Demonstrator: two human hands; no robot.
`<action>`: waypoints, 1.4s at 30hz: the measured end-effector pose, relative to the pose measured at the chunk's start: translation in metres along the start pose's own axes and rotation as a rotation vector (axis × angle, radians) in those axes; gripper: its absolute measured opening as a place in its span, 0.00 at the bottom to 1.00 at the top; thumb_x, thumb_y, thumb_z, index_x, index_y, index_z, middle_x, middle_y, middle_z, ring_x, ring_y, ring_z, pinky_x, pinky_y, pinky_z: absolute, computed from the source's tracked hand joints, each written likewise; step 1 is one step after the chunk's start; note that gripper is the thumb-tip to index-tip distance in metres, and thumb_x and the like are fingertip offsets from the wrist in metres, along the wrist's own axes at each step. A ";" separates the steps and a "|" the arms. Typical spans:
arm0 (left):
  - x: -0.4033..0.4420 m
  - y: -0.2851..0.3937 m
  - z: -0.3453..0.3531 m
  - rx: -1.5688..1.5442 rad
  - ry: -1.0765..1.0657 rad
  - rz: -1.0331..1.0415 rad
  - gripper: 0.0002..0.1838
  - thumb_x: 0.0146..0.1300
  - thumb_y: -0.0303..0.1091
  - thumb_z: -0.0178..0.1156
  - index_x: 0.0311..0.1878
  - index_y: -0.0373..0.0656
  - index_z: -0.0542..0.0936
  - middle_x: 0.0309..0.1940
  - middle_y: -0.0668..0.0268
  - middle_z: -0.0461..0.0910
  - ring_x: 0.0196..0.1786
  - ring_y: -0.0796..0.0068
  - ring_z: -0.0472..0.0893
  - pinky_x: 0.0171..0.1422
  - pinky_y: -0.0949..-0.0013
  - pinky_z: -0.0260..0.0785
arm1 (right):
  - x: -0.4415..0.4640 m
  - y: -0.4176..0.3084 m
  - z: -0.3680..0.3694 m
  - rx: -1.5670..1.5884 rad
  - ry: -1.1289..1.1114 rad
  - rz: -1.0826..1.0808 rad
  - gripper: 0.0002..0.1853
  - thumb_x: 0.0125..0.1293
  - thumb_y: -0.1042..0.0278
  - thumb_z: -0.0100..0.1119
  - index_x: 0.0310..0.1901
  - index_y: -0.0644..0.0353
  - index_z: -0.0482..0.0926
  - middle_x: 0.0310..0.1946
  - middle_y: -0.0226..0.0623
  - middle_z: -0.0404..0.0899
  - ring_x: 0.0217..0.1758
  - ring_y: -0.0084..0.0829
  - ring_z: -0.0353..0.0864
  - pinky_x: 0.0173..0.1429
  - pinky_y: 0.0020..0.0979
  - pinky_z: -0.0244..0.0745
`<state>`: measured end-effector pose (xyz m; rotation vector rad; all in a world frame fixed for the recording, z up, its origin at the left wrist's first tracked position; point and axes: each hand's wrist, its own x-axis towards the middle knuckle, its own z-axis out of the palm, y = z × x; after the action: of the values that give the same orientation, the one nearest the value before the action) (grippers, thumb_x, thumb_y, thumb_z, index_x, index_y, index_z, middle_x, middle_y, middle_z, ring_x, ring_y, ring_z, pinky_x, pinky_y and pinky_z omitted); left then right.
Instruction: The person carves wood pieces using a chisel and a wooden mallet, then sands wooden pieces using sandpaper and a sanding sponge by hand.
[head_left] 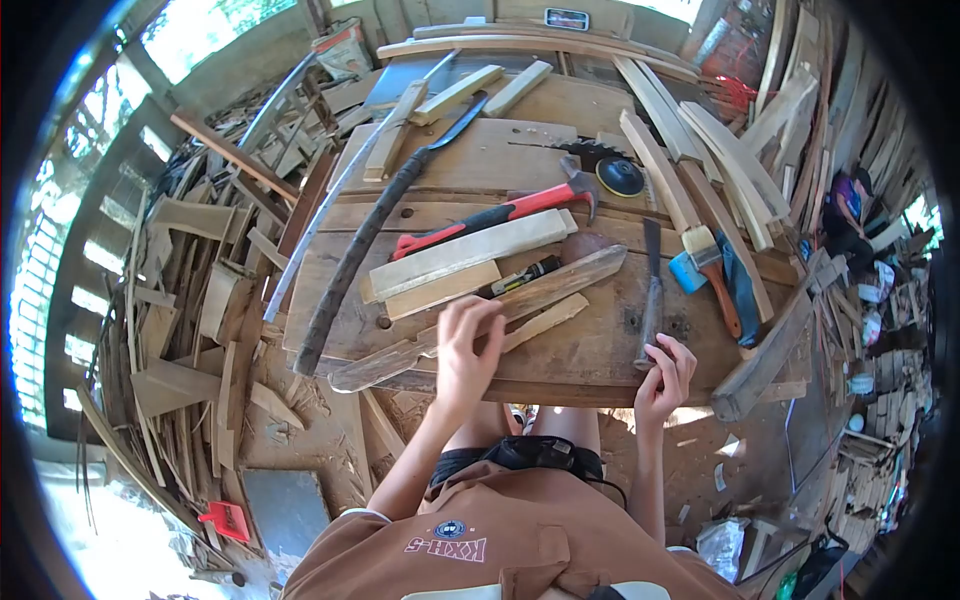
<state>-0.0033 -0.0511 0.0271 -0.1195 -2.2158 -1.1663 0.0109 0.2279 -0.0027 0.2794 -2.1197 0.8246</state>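
Observation:
My left hand (pixel 468 350) is curled over the middle of a long carved piece of wood (pixel 570 277), which lies slantwise near the table's front edge. Its narrower, handle-like end (pixel 375 368) sticks out to the left of the hand. With fingers bent together, my right hand (pixel 667 375) is at the butt end of a chisel (pixel 652 310), whose dark blade points away from me. Between the hands lies a thin offcut of wood (pixel 548 320). Behind the carved piece are a black marker-like tube (pixel 525 277) and two pale wooden blocks (pixel 470 245).
A red-handled hammer (pixel 500 210), a long-handled blade (pixel 385 215), a black round disc (pixel 620 177) and a paintbrush (pixel 712 270) lie on the wooden table (pixel 600 355). Planks (pixel 735 170) line its right side. Scrap wood is heaped left; a person (pixel 850 210) sits at the far right.

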 end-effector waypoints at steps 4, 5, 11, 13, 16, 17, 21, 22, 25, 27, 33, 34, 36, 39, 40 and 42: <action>0.027 -0.005 -0.019 0.180 0.046 -0.005 0.11 0.60 0.24 0.68 0.46 0.42 0.84 0.47 0.60 0.81 0.50 0.57 0.78 0.60 0.58 0.69 | 0.001 -0.001 -0.002 -0.002 0.011 0.022 0.16 0.56 0.87 0.52 0.41 0.62 0.85 0.50 0.43 0.82 0.53 0.45 0.78 0.60 0.42 0.73; 0.034 -0.011 -0.025 0.222 0.047 0.028 0.11 0.59 0.24 0.68 0.46 0.43 0.84 0.47 0.61 0.81 0.49 0.57 0.77 0.59 0.58 0.69 | 0.001 -0.001 -0.002 -0.001 0.012 0.024 0.16 0.56 0.87 0.52 0.41 0.62 0.85 0.50 0.43 0.82 0.53 0.45 0.78 0.60 0.42 0.72; 0.053 -0.042 -0.051 0.382 0.004 0.026 0.09 0.56 0.27 0.72 0.41 0.43 0.86 0.50 0.65 0.79 0.51 0.60 0.75 0.62 0.57 0.67 | -0.001 0.001 -0.001 -0.001 0.028 0.058 0.15 0.57 0.87 0.51 0.40 0.62 0.85 0.49 0.43 0.83 0.53 0.44 0.79 0.60 0.41 0.73; 0.054 -0.045 -0.062 0.421 -0.088 0.053 0.11 0.53 0.29 0.74 0.40 0.44 0.86 0.50 0.65 0.77 0.52 0.60 0.74 0.62 0.57 0.66 | -0.002 0.000 -0.001 -0.003 0.031 0.070 0.15 0.57 0.87 0.51 0.40 0.62 0.85 0.49 0.43 0.83 0.53 0.44 0.79 0.60 0.41 0.73; 0.051 -0.051 -0.080 0.480 -0.228 0.019 0.15 0.49 0.33 0.76 0.41 0.46 0.86 0.51 0.65 0.74 0.55 0.60 0.73 0.62 0.58 0.64 | -0.001 0.001 0.000 -0.002 0.038 0.061 0.15 0.58 0.88 0.51 0.39 0.63 0.85 0.48 0.43 0.83 0.52 0.44 0.79 0.58 0.41 0.74; 0.050 -0.051 -0.087 0.506 -0.243 0.032 0.16 0.48 0.34 0.77 0.42 0.46 0.86 0.51 0.65 0.73 0.55 0.60 0.73 0.62 0.58 0.64 | -0.001 0.001 0.000 -0.003 0.037 0.061 0.15 0.58 0.88 0.51 0.39 0.63 0.85 0.48 0.43 0.83 0.52 0.44 0.79 0.58 0.41 0.74; 0.051 -0.047 -0.106 0.537 -0.312 0.046 0.17 0.50 0.35 0.76 0.45 0.47 0.87 0.54 0.64 0.71 0.58 0.59 0.71 0.63 0.57 0.64 | 0.001 0.000 0.001 0.002 0.041 0.054 0.16 0.57 0.89 0.50 0.39 0.63 0.85 0.48 0.44 0.84 0.51 0.44 0.79 0.56 0.40 0.75; 0.051 -0.049 -0.107 0.526 -0.318 0.063 0.16 0.52 0.35 0.75 0.46 0.47 0.87 0.54 0.64 0.71 0.58 0.59 0.71 0.64 0.56 0.63 | 0.001 0.000 0.001 0.006 0.042 0.055 0.16 0.57 0.89 0.50 0.39 0.63 0.85 0.48 0.44 0.84 0.51 0.44 0.79 0.56 0.39 0.76; 0.050 -0.056 -0.105 0.519 -0.345 0.136 0.13 0.58 0.32 0.70 0.47 0.43 0.85 0.53 0.62 0.71 0.57 0.58 0.72 0.63 0.56 0.64 | 0.001 0.001 0.001 0.008 0.048 0.046 0.16 0.57 0.90 0.50 0.39 0.64 0.85 0.47 0.44 0.84 0.51 0.43 0.80 0.55 0.38 0.77; 0.051 -0.059 -0.103 0.541 -0.342 0.185 0.11 0.62 0.30 0.67 0.47 0.40 0.83 0.52 0.62 0.71 0.56 0.58 0.72 0.62 0.56 0.64 | 0.001 0.000 0.001 0.005 0.050 0.044 0.16 0.57 0.90 0.50 0.39 0.64 0.85 0.47 0.44 0.84 0.51 0.43 0.80 0.54 0.38 0.78; 0.044 -0.056 -0.091 0.456 -0.208 0.156 0.06 0.68 0.27 0.60 0.45 0.37 0.79 0.50 0.58 0.72 0.52 0.54 0.74 0.57 0.56 0.68 | 0.002 -0.001 0.000 0.014 0.053 0.049 0.15 0.58 0.89 0.51 0.40 0.64 0.85 0.47 0.44 0.84 0.51 0.43 0.80 0.54 0.39 0.77; 0.040 -0.051 -0.089 0.391 -0.168 0.137 0.05 0.69 0.27 0.59 0.45 0.36 0.79 0.50 0.56 0.72 0.51 0.54 0.75 0.56 0.56 0.68 | 0.002 0.000 -0.001 0.003 0.052 0.038 0.15 0.59 0.89 0.51 0.40 0.64 0.85 0.48 0.43 0.84 0.51 0.44 0.80 0.55 0.40 0.77; 0.034 -0.026 -0.082 0.192 -0.070 0.084 0.06 0.74 0.27 0.54 0.45 0.34 0.78 0.43 0.50 0.76 0.44 0.50 0.78 0.49 0.56 0.71 | 0.003 0.000 -0.004 -0.050 0.099 -0.022 0.14 0.60 0.88 0.52 0.42 0.64 0.85 0.48 0.44 0.84 0.51 0.44 0.80 0.55 0.40 0.76; 0.013 0.018 -0.066 -0.178 -0.176 -0.484 0.10 0.77 0.31 0.53 0.51 0.34 0.79 0.34 0.51 0.83 0.32 0.54 0.82 0.40 0.62 0.76 | 0.005 -0.014 -0.011 -0.017 0.152 -0.099 0.13 0.62 0.84 0.53 0.44 0.65 0.85 0.47 0.45 0.84 0.50 0.44 0.80 0.55 0.41 0.75; 0.004 0.027 -0.055 -0.168 -0.230 -0.462 0.11 0.77 0.31 0.53 0.54 0.35 0.78 0.36 0.51 0.84 0.32 0.55 0.83 0.40 0.63 0.77 | 0.004 -0.021 -0.011 0.106 0.112 -0.081 0.12 0.62 0.83 0.54 0.45 0.66 0.85 0.47 0.45 0.84 0.49 0.44 0.80 0.54 0.40 0.75; -0.015 0.043 -0.035 -0.141 -0.339 -0.263 0.13 0.76 0.31 0.55 0.58 0.36 0.77 0.39 0.51 0.85 0.34 0.57 0.85 0.40 0.61 0.77 | 0.001 -0.040 -0.012 0.407 -0.061 0.072 0.12 0.64 0.78 0.56 0.48 0.67 0.84 0.48 0.48 0.83 0.46 0.42 0.80 0.54 0.40 0.75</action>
<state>0.0408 -0.0490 0.0641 -0.0903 -2.4976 -1.5427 0.0361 0.2054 0.0216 0.4467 -2.0126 1.3055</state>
